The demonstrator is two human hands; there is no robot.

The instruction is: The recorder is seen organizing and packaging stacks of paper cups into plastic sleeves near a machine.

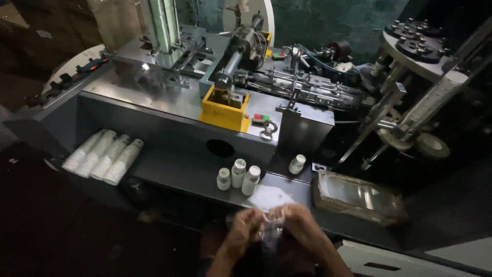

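Observation:
Both hands are at the bottom middle of the head view, close together over a dark lap area. My left hand [242, 232] and my right hand [302, 225] pinch a small clear, crinkled plastic bag [271, 228] between them. The picture is blurred there, so what the bag contains is not readable. A white sheet of paper [267, 197] lies on the machine's ledge just above the hands. Several small white bottles [238, 174] stand on that ledge beyond the paper.
A grey metal machine [169, 128] with a yellow block [224, 110] fills the middle. Several stacks of white paper cups [105, 156] lie on its left shelf. A plastic-wrapped flat packet [359, 197] rests at the right, and a slanted cup stack [433, 100] sits in a chute.

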